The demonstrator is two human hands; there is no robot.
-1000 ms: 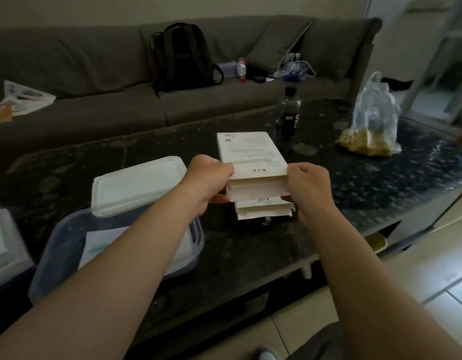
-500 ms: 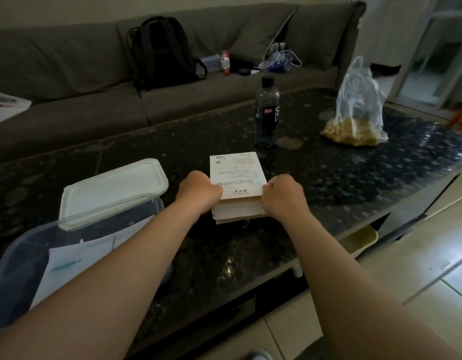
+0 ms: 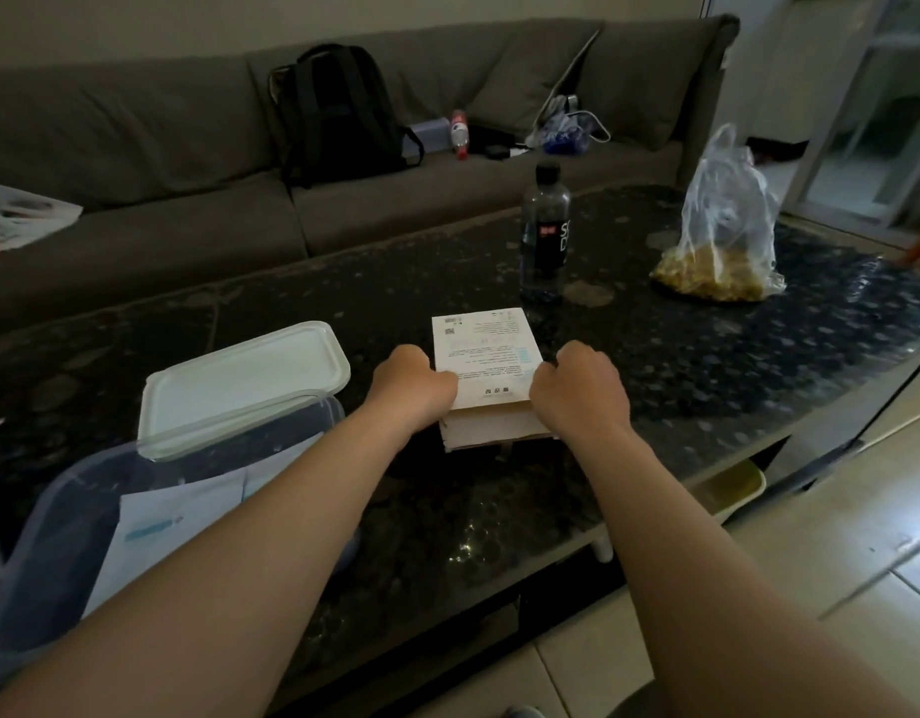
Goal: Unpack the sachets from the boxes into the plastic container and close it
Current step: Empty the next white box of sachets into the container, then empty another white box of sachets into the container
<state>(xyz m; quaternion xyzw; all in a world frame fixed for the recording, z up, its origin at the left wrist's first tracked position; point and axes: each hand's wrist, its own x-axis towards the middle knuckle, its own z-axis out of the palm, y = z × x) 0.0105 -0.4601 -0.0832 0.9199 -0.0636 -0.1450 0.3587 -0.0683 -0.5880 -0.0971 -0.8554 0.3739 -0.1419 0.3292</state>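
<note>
At the far left the plastic container (image 3: 59, 489) sits open near the front edge of the surface (image 3: 706, 365), its lid (image 3: 240, 386) propped tilted on the far rim. Pale flat sheets (image 3: 178, 515) lie inside, but the left forearm crosses the tub and the frame cuts off its near corner, so I cannot tell whether they are sachets or leaflets. Just right of the lid, the left grip (image 3: 414, 378) is curled against the left edge of the boxes (image 3: 486, 355), thumb on the top panel. The stack is what has changed — a second ago it was held in the air between both grips, and now it rests flat on the surface. The right grip (image 3: 582, 391) is clamped on the stack's right edge in the same way. I read this as setting down to begin opening: no flap is lifted and no sachet is out, so unpacking these boxes looks still to do, and closing comes later. The fingers are hidden behind the knuckles, the number of boxes is unclear — two at least — and the print on top is too small to read. Beyond stand a dark bottle (image 3: 545, 230) and, well to the right, a clear bag (image 3: 727, 225) of something yellow
</note>
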